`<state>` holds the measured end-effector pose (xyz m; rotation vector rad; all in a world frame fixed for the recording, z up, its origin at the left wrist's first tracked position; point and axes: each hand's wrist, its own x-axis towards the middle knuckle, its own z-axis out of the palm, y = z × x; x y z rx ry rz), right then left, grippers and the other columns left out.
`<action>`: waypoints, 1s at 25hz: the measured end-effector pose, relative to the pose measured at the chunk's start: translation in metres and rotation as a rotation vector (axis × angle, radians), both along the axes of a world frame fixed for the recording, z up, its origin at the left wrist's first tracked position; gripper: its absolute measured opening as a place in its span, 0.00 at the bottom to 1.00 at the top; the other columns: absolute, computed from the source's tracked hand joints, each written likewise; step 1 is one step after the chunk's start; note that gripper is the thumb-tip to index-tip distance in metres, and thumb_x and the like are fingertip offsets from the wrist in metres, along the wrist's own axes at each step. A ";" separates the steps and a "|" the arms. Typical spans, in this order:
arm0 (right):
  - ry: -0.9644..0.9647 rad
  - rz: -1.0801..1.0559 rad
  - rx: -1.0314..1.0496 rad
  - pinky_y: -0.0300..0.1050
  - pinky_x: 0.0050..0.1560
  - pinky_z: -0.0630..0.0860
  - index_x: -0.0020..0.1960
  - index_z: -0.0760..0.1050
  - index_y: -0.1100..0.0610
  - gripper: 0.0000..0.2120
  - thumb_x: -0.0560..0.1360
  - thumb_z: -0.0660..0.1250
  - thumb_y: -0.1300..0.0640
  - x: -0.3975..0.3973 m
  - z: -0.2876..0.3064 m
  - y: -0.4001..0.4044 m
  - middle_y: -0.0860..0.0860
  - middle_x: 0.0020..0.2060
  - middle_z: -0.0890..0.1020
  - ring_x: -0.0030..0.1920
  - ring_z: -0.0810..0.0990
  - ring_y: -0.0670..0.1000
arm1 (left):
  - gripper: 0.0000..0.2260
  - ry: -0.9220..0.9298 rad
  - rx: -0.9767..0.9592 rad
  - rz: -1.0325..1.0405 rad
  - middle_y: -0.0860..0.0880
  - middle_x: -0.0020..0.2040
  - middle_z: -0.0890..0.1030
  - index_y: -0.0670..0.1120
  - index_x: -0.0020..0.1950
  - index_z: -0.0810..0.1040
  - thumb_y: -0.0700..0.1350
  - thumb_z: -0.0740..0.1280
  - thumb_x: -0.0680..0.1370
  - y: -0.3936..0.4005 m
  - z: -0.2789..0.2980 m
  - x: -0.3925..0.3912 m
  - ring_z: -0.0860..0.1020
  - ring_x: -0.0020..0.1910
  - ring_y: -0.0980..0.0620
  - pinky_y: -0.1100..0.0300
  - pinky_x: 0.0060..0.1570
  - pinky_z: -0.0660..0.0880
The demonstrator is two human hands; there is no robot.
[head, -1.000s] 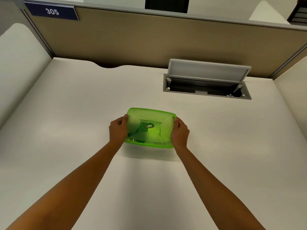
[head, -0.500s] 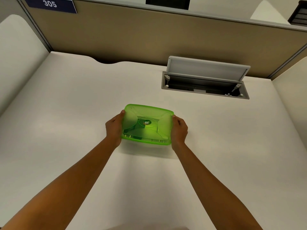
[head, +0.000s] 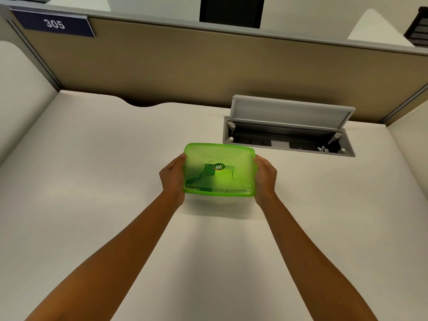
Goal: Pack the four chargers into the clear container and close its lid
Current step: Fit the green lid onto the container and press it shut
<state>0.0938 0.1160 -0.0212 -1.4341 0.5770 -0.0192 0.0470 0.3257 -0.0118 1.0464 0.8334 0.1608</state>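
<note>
A clear container with a translucent green lid (head: 220, 169) sits in the middle of the white desk (head: 92, 181). The lid lies flat over the container. Dark shapes show through the lid, but I cannot make out the chargers one by one. My left hand (head: 172, 177) grips the container's left side and my right hand (head: 265, 177) grips its right side. The clear body below the lid is mostly hidden by the lid and my hands.
An open grey cable hatch (head: 289, 128) with its flap raised is set into the desk just behind and right of the container. A beige partition (head: 185, 66) with a "305" sign (head: 54, 23) bounds the desk's far edge.
The container and both hands keep the same grip. The whole scene has shifted slightly in view as my head moved; the container sits a little farther from me.
</note>
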 end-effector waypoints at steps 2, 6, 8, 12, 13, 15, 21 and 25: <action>0.007 0.012 -0.017 0.60 0.62 0.77 0.45 0.84 0.50 0.07 0.70 0.68 0.54 0.024 -0.007 -0.005 0.51 0.49 0.85 0.53 0.82 0.55 | 0.12 -0.001 0.016 0.003 0.47 0.55 0.84 0.42 0.60 0.83 0.44 0.71 0.78 -0.005 -0.003 0.022 0.81 0.60 0.43 0.45 0.63 0.77; 0.011 0.025 -0.052 0.60 0.61 0.77 0.47 0.83 0.49 0.08 0.72 0.66 0.53 0.054 -0.018 -0.008 0.53 0.51 0.84 0.57 0.81 0.59 | 0.12 0.009 0.026 -0.005 0.47 0.57 0.84 0.43 0.59 0.83 0.45 0.71 0.78 -0.008 -0.015 0.055 0.81 0.60 0.45 0.46 0.63 0.77; -0.024 0.048 -0.062 0.59 0.61 0.77 0.52 0.83 0.53 0.10 0.75 0.65 0.53 0.063 -0.022 -0.008 0.54 0.53 0.84 0.57 0.80 0.58 | 0.12 0.003 0.047 -0.003 0.47 0.57 0.84 0.43 0.60 0.83 0.45 0.71 0.78 -0.007 -0.019 0.066 0.81 0.60 0.46 0.46 0.63 0.77; -0.060 0.060 -0.131 0.53 0.58 0.78 0.58 0.81 0.58 0.13 0.79 0.63 0.54 0.075 -0.023 -0.006 0.51 0.50 0.82 0.53 0.80 0.54 | 0.13 -0.018 0.117 -0.032 0.47 0.58 0.84 0.43 0.60 0.83 0.46 0.70 0.79 -0.003 -0.024 0.083 0.81 0.60 0.46 0.48 0.64 0.77; -0.071 0.066 -0.155 0.51 0.57 0.77 0.59 0.80 0.58 0.13 0.79 0.62 0.54 0.076 -0.021 -0.006 0.50 0.49 0.81 0.52 0.79 0.52 | 0.13 -0.018 0.157 -0.043 0.47 0.58 0.84 0.43 0.61 0.83 0.47 0.69 0.79 -0.003 -0.025 0.085 0.81 0.60 0.47 0.49 0.63 0.77; -0.089 0.089 -0.212 0.50 0.56 0.77 0.60 0.79 0.58 0.14 0.80 0.61 0.53 0.077 -0.021 -0.006 0.50 0.49 0.80 0.52 0.78 0.52 | 0.13 -0.028 0.315 -0.094 0.46 0.55 0.85 0.43 0.59 0.84 0.49 0.66 0.81 -0.004 -0.023 0.085 0.81 0.54 0.50 0.55 0.59 0.77; -0.147 0.076 -0.432 0.42 0.52 0.72 0.63 0.75 0.62 0.16 0.82 0.59 0.54 0.059 0.000 -0.002 0.57 0.54 0.81 0.52 0.78 0.53 | 0.19 0.011 0.877 -0.258 0.41 0.46 0.83 0.39 0.49 0.80 0.49 0.55 0.85 -0.005 -0.008 0.066 0.78 0.44 0.47 0.54 0.49 0.72; -0.269 0.165 -0.664 0.48 0.64 0.72 0.69 0.70 0.59 0.20 0.82 0.57 0.49 0.030 0.014 0.000 0.55 0.65 0.77 0.65 0.75 0.54 | 0.23 0.027 0.994 -0.391 0.45 0.76 0.70 0.45 0.77 0.66 0.53 0.54 0.84 -0.004 0.004 0.032 0.67 0.76 0.46 0.51 0.73 0.64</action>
